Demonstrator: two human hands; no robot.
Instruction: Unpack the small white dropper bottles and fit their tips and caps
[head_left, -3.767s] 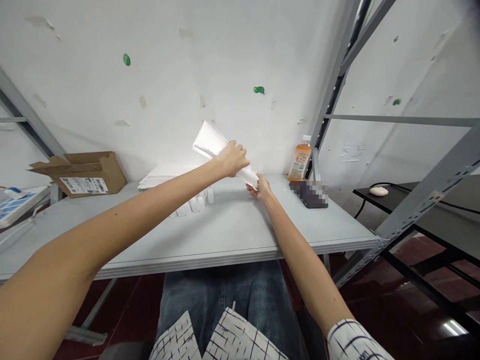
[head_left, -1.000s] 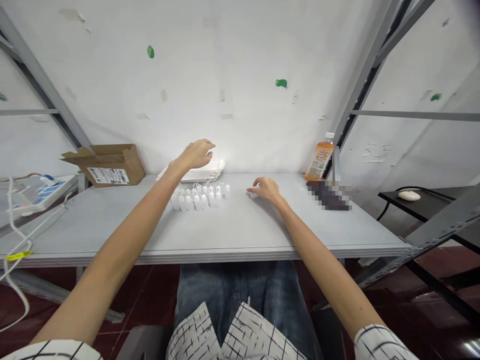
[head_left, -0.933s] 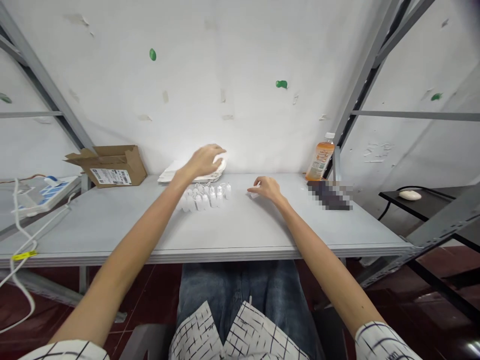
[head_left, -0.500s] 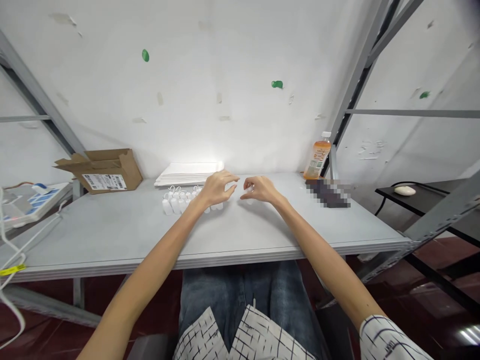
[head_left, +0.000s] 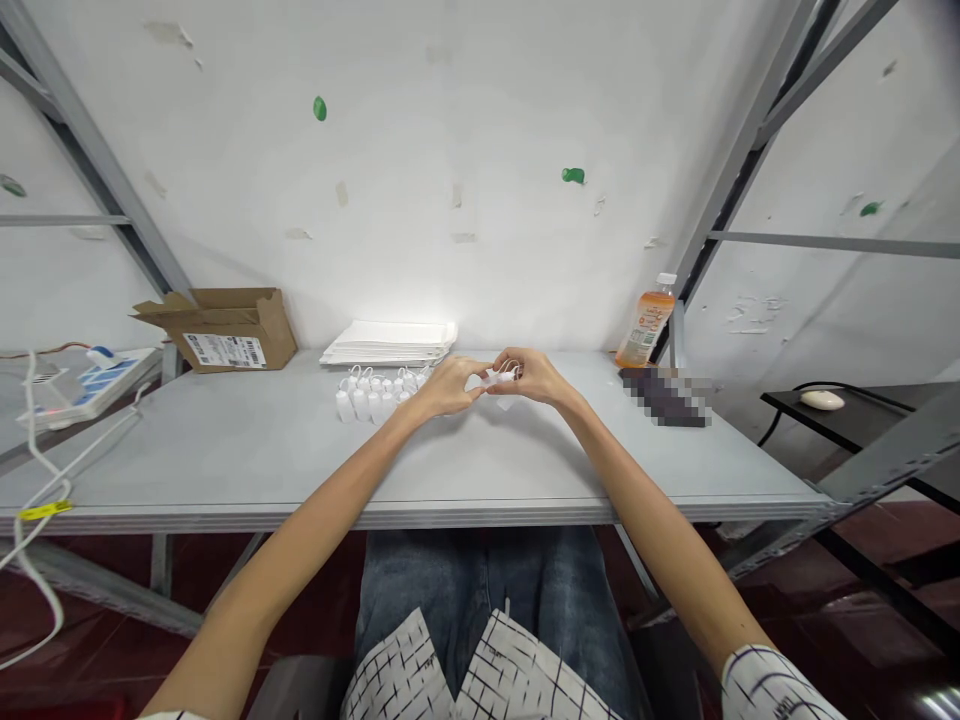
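Note:
My left hand and my right hand meet above the middle of the grey table. Between their pinched fingertips is a small white bottle with a loop on its cap. Just left of my left hand stands a cluster of several similar small white bottles. Behind them, against the wall, lies a flat stack of white sheets.
An open cardboard box sits at the back left. An orange drink bottle stands at the back right beside a dark blurred object. White cables hang off the left edge. A side table with a white mouse is at right.
My left hand left the stack of white sheets and came down to the right, meeting my right hand. Both now pinch a small white bottle lifted slightly off the table.

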